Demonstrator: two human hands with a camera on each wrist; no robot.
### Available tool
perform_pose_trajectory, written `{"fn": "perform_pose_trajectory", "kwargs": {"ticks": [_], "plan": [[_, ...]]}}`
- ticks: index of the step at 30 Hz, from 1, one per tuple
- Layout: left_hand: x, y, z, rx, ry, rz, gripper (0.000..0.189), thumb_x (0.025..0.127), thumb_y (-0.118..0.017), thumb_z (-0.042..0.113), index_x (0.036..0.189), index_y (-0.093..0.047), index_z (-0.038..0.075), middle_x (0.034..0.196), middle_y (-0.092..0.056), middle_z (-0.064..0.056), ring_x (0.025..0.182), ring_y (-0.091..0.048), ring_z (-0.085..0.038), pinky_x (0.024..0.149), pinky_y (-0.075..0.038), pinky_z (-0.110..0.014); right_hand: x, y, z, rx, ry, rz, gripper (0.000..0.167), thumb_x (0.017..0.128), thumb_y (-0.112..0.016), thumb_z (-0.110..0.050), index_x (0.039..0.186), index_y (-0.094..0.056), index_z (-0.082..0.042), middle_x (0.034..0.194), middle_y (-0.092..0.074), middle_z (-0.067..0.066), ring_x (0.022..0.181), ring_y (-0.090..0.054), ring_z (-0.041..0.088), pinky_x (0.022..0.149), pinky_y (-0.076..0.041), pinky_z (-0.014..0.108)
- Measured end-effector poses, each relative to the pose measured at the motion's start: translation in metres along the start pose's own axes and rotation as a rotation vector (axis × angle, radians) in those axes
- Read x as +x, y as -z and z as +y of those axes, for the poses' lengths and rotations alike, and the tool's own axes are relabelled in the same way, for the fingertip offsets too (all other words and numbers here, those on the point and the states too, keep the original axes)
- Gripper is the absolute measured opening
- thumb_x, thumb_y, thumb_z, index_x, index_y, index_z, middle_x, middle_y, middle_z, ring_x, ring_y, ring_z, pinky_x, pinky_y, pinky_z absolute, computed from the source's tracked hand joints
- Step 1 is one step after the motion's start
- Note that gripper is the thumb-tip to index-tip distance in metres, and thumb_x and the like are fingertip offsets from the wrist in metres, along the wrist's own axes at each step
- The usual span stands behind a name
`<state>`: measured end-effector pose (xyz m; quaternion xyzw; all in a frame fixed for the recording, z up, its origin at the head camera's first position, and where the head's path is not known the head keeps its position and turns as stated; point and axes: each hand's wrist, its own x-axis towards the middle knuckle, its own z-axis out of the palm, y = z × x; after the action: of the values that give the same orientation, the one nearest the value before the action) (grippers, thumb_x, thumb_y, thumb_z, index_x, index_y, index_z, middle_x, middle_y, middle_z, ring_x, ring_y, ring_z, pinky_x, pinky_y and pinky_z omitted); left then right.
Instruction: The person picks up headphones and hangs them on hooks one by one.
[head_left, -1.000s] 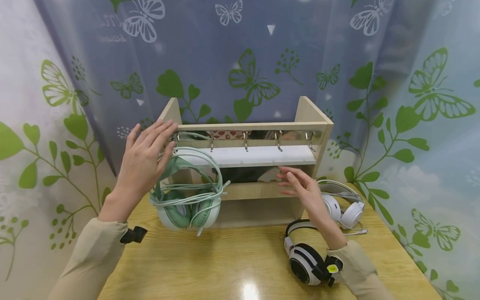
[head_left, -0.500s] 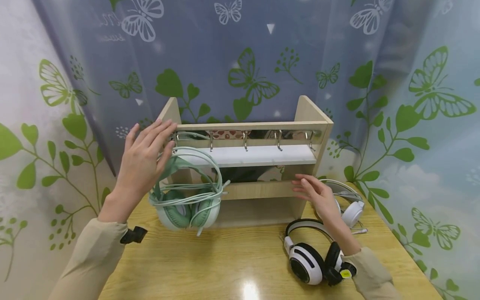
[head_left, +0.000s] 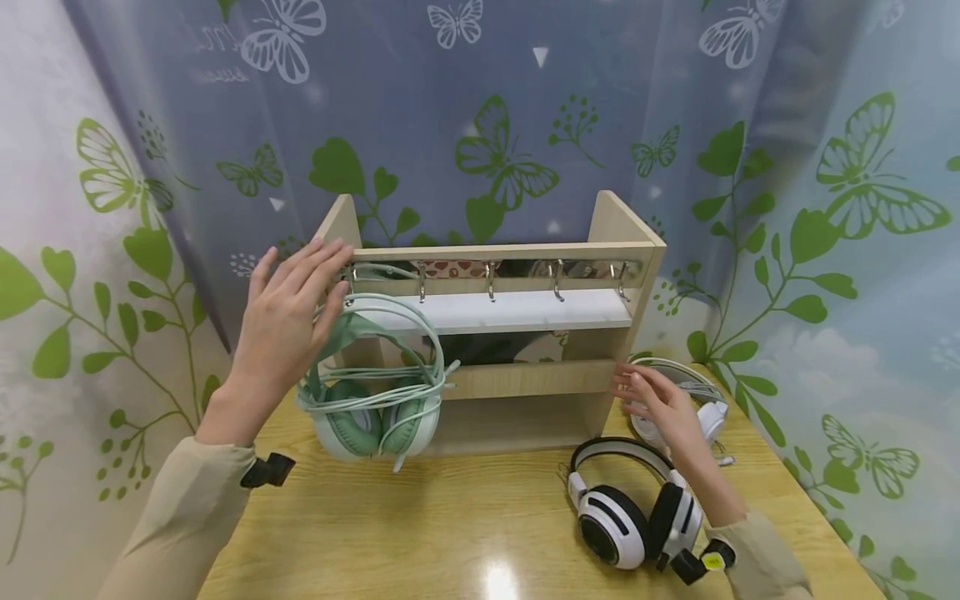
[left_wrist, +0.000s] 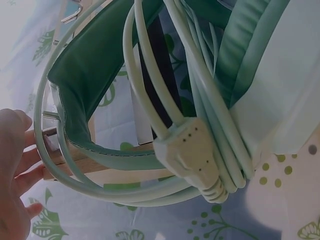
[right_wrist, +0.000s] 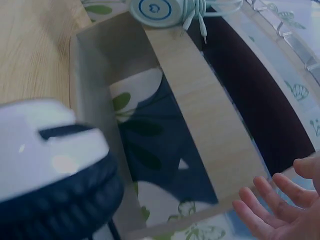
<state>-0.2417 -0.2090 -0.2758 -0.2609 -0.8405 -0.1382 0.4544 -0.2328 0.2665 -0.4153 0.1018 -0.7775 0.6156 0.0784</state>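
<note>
Rack (head_left: pixel 540 381) with mint headset (head_left: pixel 405 425) at left end, nothing in grasp

Left hand (head_left: pixel 281 321): released, fingers straight, resting on rack's upper left corner. Thumb near headband of mint headset, not curled round it. Mint headset hangs in front of rack's left end, ear cups down, its own cable (head_left: pixel 375 406) wound around it; contact with the leftmost hook is hidden.

Right hand (head_left: pixel 670 412): released, fingers loosely extended at rack's lower right edge; cannot tell whether fingertips touch the wood. It partly covers white headset (head_left: pixel 714 418), which lies just right of rack. Black-and-white headset (head_left: pixel 613 527) lies in front of rack's right end, ear cups toward the person.

Row of metal hooks (head_left: pixel 491 282) runs along rack's top bar; the leftmost is partly behind left fingers. White shelf (head_left: pixel 510 311) sits below rack's top bar. Rack stands upright on wood-grain surface (head_left: pixel 450 533). Printed curtain (head_left: pixel 405 83) with butterflies and leaves behind rack. Beige sleeves on both arms, left sleeve (head_left: pixel 183 492) left of rack, right sleeve (head_left: pixel 757 554) front right of it.
</note>
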Motion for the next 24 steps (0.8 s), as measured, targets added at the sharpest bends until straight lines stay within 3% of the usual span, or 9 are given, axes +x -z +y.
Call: {"fn": "perform_pose_trajectory", "kwargs": {"ticks": [5, 14, 16, 21, 24], "plan": [[0.0, 0.0, 0.0, 0.002, 0.007, -0.003, 0.043, 0.103, -0.06, 0.018, 0.145, -0.057, 0.01, 0.148, -0.056, -0.011, 0.142, -0.045, -0.03, 0.124, -0.016, -0.054, -0.005, 0.013, 0.012, -0.05, -0.039, 0.011, 0.053, 0.109, -0.047, -0.033, 0.143, -0.049, 0.008, 0.113, -0.068, -0.016, 0.1, -0.067, -0.001, 0.087, -0.059, 0.026], [0.0, 0.001, 0.001, -0.001, 0.004, 0.008, 0.042, 0.103, -0.059, 0.018, 0.144, -0.058, 0.009, 0.147, -0.057, -0.011, 0.141, -0.046, -0.03, 0.124, -0.016, -0.054, -0.013, 0.034, 0.035, -0.068, -0.112, 0.02, 0.053, 0.11, -0.047, -0.029, 0.141, -0.046, 0.014, 0.111, -0.07, -0.014, 0.095, -0.068, -0.001, 0.083, -0.058, 0.023], [0.0, 0.001, 0.001, -0.002, 0.003, 0.009, 0.042, 0.103, -0.059, 0.018, 0.144, -0.058, 0.009, 0.147, -0.057, -0.011, 0.141, -0.046, -0.03, 0.124, -0.016, -0.054, -0.015, 0.038, 0.039, -0.081, -0.123, 0.024, 0.052, 0.11, -0.046, -0.028, 0.141, -0.046, 0.014, 0.113, -0.071, -0.009, 0.095, -0.068, -0.001, 0.082, -0.058, 0.023], [0.0, 0.0, 0.0, -0.003, 0.003, 0.007, 0.042, 0.103, -0.059, 0.018, 0.144, -0.058, 0.009, 0.147, -0.057, -0.011, 0.142, -0.046, -0.03, 0.124, -0.016, -0.054, -0.021, 0.045, 0.049, -0.146, -0.169, 0.031, 0.053, 0.11, -0.045, -0.029, 0.143, -0.046, 0.013, 0.13, -0.064, 0.026, 0.095, -0.068, -0.001, 0.084, -0.059, 0.025], [0.0, 0.0, 0.0, -0.003, 0.004, 0.006, 0.042, 0.103, -0.059, 0.018, 0.144, -0.058, 0.01, 0.147, -0.057, -0.011, 0.142, -0.046, -0.029, 0.124, -0.016, -0.054, -0.025, 0.048, 0.055, -0.19, -0.203, 0.028, 0.053, 0.11, -0.045, -0.028, 0.143, -0.046, 0.014, 0.134, -0.059, 0.033, 0.095, -0.067, -0.002, 0.083, -0.059, 0.026]]}}
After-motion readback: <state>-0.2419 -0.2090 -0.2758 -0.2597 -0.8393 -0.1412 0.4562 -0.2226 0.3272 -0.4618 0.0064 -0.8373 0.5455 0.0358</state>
